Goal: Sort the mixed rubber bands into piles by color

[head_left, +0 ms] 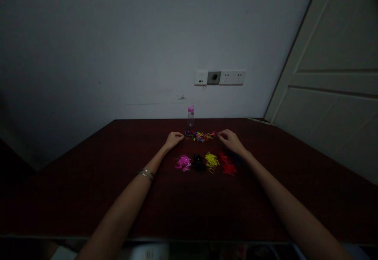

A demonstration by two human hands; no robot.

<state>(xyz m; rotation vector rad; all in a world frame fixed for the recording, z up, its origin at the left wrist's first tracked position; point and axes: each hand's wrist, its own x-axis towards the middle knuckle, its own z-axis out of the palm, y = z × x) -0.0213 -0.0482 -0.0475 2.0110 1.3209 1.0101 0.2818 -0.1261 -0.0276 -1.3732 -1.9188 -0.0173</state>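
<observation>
1. head view, dim: dark red-brown table [177, 208], forearms reaching in from 7 and 5 o'clock. clock centre = mixed pile.
2. mixed pile of small coloured bands [201, 136]: spread on the far part of the table; yellow, blue, red, pink jumbled together.
3. left hand [173, 139]: 9 o'clock, just beside the pile's edge. thumb and fingers drawn close together; can't tell if a band is pinched.
4. right hand [232, 142]: 3 o'clock, opposite edge. thumb and index near each other, too dark to tell if they pinch anything.
5. single-colour piles, row nearer the wearer: pink pile [183, 163] at 7, black pile [198, 162] at 6, yellow pile [212, 160] at 5, red pile [229, 168] at 4 o'clock.
6. clear bottle with pink top [190, 118]: 11 o'clock, upright, just behind the mixed pile.
7. bracelet [146, 174]: 8 o'clock, left forearm near wrist.
8. pale wall [141, 55] at 12, sockets [232, 77] on it at 1; panelled door [333, 63] at 2 o'clock.
</observation>
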